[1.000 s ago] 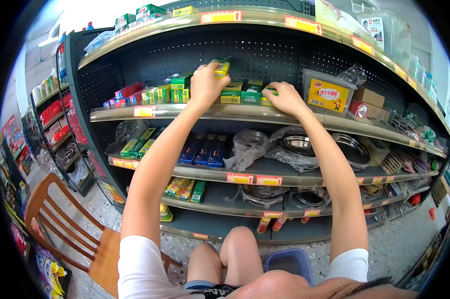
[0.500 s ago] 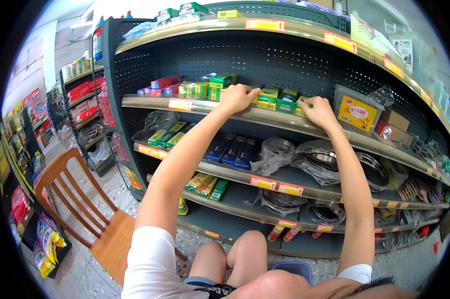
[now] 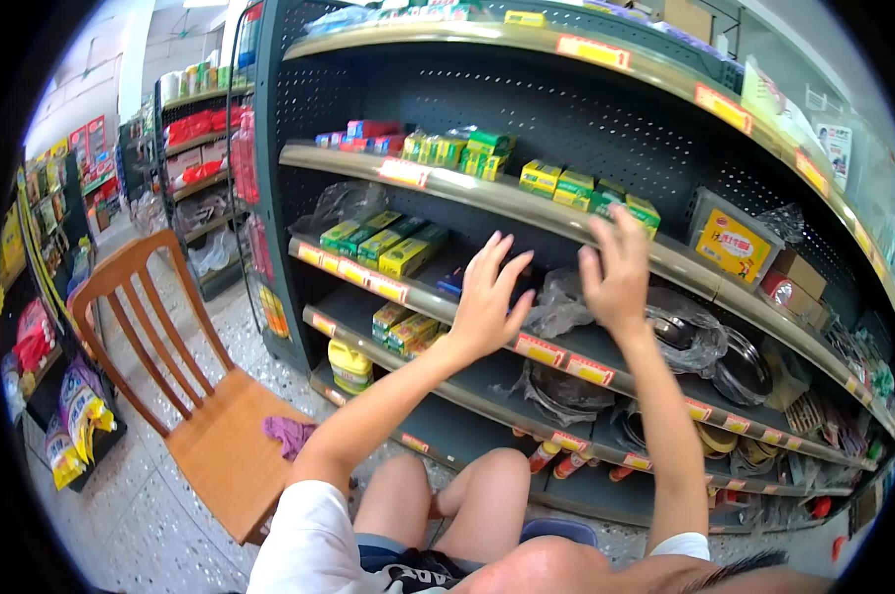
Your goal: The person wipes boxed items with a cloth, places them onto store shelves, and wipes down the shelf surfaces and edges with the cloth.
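My left hand (image 3: 489, 300) is raised with its fingers spread, holding nothing, in front of the middle shelf. Partly hidden behind it are dark blue boxes (image 3: 449, 282). My right hand (image 3: 618, 272) is open too, its fingertips just below the right end of a row of small green and yellow boxes (image 3: 573, 188) on the shelf above. Further left on that shelf stand more green and yellow boxes (image 3: 485, 153) and some red and blue boxes (image 3: 373, 134). Longer green and yellow boxes (image 3: 408, 250) lie on the shelf below.
A wooden chair (image 3: 215, 436) stands at my left with a purple cloth (image 3: 289, 436) on its seat. Plastic-wrapped metal pans (image 3: 740, 366) fill the shelf to the right. A clear box with a yellow label (image 3: 730, 243) and a yellow jug (image 3: 349, 366) also stand on the shelves.
Both hands have come off the small boxes on the upper shelf, and their fingers have opened. The left hand dropped lower. The view has shifted, bringing the purple cloth into sight.
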### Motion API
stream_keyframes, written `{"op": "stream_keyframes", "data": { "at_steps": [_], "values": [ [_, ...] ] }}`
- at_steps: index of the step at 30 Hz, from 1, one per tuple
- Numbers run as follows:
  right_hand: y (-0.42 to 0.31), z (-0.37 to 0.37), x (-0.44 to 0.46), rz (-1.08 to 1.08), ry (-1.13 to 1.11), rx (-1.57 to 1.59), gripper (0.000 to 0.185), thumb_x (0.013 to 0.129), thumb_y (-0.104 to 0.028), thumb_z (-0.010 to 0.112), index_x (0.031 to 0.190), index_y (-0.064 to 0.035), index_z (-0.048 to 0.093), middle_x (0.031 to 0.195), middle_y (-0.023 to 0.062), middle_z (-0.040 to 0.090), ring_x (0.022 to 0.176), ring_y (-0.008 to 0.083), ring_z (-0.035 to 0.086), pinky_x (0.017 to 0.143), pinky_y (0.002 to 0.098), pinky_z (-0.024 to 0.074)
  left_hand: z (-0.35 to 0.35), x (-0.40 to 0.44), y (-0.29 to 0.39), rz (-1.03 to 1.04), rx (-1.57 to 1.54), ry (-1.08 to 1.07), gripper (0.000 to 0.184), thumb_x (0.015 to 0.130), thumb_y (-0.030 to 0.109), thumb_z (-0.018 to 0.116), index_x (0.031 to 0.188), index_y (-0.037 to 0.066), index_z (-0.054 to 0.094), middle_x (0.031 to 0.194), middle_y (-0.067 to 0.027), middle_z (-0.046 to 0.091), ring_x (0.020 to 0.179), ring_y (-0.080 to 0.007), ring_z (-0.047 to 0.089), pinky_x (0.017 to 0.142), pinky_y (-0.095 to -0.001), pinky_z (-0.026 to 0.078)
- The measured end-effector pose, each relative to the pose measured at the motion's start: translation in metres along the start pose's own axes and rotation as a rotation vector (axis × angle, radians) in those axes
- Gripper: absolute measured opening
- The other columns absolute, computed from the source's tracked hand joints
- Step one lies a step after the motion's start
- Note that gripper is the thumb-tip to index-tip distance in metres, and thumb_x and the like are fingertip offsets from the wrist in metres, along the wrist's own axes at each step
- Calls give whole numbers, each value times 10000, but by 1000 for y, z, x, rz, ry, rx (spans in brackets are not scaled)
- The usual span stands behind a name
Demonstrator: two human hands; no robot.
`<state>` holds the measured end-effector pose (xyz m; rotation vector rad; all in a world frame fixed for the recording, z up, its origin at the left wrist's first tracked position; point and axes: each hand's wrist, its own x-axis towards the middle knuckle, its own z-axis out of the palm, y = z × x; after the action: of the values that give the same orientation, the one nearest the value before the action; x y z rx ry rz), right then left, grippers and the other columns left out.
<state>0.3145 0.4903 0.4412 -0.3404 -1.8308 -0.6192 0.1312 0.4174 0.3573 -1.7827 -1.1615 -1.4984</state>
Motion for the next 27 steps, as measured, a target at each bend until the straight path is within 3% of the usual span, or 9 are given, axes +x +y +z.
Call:
{"op": "stream_keyframes", "data": {
  "at_steps": [4, 9, 14, 19, 27],
  "values": [
    [-65, 52, -66, -345, -152, 296, 395, 776, -62, 644, 1169, -44, 608, 1286, 173, 529, 1184, 340, 526, 998, 457, 414, -34, -102, -10, -269, 48, -31, 415, 807, 65, 659, 1209, 37, 558, 1348, -207, 458, 1331, -408, 380, 1091, -471, 313],
    [-145, 127, -126, -236, -374, 684, 424, 781, -24, 617, 1202, -70, 591, 1334, 187, 496, 1174, 369, 526, 993, 445, 427, -104, -203, -32, -553, 240, -6, 367, 811, 36, 645, 1171, 55, 579, 1316, -193, 476, 1280, -381, 438, 1059, -445, 362],
    [-242, 190, -156, -164, -493, 1003, 421, 797, -19, 607, 1214, -63, 584, 1327, 207, 485, 1176, 388, 525, 993, 448, 433, -200, -251, -17, -746, 505, 72, 294, 817, -8, 622, 1109, 12, 603, 1194, -208, 543, 1146, -388, 518, 979, -433, 412],
    [-324, 217, -173, -223, -532, 1194, 459, 804, -17, 585, 1261, -57, 555, 1353, 216, 457, 1227, 389, 484, 1022, 451, 412, -268, -289, -1, -872, 657, 92, 226, 846, 20, 619, 1071, 13, 633, 1136, -177, 585, 1101, -333, 558, 951, -403, 434],
    [-310, 239, -152, -113, -434, 1231, 427, 803, -47, 603, 1228, -39, 565, 1312, 220, 469, 1208, 404, 470, 984, 477, 408, -287, -270, 14, -1021, 661, 90, 190, 872, 43, 633, 1058, 8, 645, 1063, -137, 628, 1039, -273, 595, 911, -348, 453]
  ]
}}
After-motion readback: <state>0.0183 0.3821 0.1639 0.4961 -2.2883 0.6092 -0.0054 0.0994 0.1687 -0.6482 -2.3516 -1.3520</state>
